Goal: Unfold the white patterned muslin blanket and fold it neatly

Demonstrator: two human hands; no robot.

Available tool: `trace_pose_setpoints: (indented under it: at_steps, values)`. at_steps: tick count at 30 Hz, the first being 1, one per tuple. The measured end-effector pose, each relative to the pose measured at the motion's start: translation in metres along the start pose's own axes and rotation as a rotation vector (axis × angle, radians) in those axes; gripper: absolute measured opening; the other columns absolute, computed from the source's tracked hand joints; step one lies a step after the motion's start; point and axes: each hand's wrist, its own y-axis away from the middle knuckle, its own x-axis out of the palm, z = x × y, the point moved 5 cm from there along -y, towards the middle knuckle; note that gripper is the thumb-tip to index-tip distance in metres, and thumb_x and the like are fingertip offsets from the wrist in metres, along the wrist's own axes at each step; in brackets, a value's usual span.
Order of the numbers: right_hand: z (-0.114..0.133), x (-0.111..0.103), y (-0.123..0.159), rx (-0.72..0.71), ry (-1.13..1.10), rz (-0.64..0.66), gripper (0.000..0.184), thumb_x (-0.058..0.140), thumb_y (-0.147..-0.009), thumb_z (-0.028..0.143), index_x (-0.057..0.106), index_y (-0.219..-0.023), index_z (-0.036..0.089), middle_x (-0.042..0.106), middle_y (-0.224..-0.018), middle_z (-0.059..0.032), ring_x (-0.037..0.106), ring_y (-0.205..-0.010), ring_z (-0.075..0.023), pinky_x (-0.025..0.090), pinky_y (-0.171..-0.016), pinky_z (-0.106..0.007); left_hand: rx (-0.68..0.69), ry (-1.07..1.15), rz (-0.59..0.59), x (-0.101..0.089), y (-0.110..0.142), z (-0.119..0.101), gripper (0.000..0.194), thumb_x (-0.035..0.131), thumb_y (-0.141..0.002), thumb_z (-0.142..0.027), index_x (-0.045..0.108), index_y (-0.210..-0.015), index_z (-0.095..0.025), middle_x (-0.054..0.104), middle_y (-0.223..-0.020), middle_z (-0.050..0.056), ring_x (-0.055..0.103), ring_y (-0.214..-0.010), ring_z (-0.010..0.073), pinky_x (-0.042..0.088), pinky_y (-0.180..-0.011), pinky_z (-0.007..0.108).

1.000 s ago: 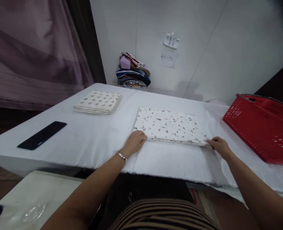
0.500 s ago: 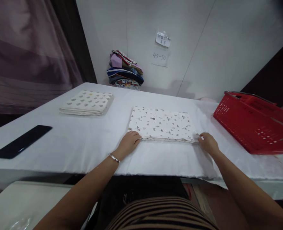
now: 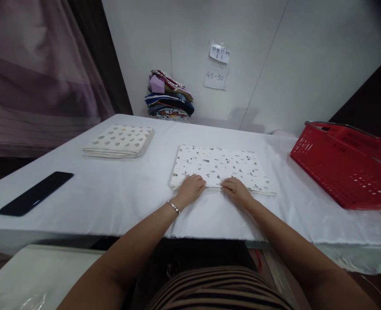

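Observation:
A folded white cloth (image 3: 219,165) with small grey and black prints lies flat on the white-covered table (image 3: 113,206) in front of me. My left hand (image 3: 191,188) is at its near edge, left of the middle, with the fingers bent over the folded layers. Close by on the right, my right hand (image 3: 236,189) pinches the same edge near its middle. A short stretch of the edge shows between the two hands. Both thumbs are partly hidden. The cloth's near right corner sticks out a little past the upper layers.
Farther left lies a second folded cloth (image 3: 121,141) with grey prints. A flat dark object (image 3: 35,193) rests near the table's left front. On the right stands a red plastic basket (image 3: 345,172). Folded fabrics (image 3: 169,97) are piled against the wall, beside paper signs (image 3: 215,79).
My right hand has moved left from the cloth's near right corner to the middle of its edge. My left hand has slid right along that edge from the near left corner.

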Motion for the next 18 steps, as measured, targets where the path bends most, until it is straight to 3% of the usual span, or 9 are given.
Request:
trace_pose_setpoints:
  at_steps: [7, 13, 18]
  values:
    - [0.0005, 0.0093, -0.0008, 0.110, -0.097, -0.105, 0.018, 0.051, -0.088, 0.026, 0.068, -0.089, 0.022, 0.065, -0.088, -0.0062, 0.057, -0.085, -0.0202, 0.048, -0.076, -0.037, -0.032, 0.034, -0.033, 0.0076, 0.0046, 0.0030, 0.016, 0.048, -0.089, -0.024, 0.063, -0.086, -0.019, 0.060, -0.088, 0.002, 0.050, -0.086, 0.0168, 0.039, -0.080, 0.033]
    - [0.0029, 0.0104, 0.0018, 0.074, -0.049, -0.146, 0.018, 0.047, -0.089, 0.026, 0.065, -0.094, 0.022, 0.065, -0.089, -0.0068, 0.057, -0.086, -0.0213, 0.047, -0.076, -0.039, 0.025, 0.028, -0.048, 0.0074, 0.0052, -0.0005, 0.018, 0.050, -0.087, -0.021, 0.057, -0.103, -0.019, 0.059, -0.097, 0.004, 0.050, -0.091, 0.0179, 0.041, -0.080, 0.033]
    - [0.0087, 0.0099, 0.0035, 0.026, -0.004, -0.157, 0.017, 0.045, -0.089, 0.019, 0.059, -0.098, 0.021, 0.064, -0.095, -0.0076, 0.056, -0.090, -0.0217, 0.047, -0.079, -0.040, 0.065, -0.031, -0.063, 0.0058, 0.0049, -0.0050, 0.012, 0.046, -0.088, -0.015, 0.058, -0.089, -0.017, 0.058, -0.097, 0.004, 0.051, -0.088, 0.0168, 0.041, -0.077, 0.031]
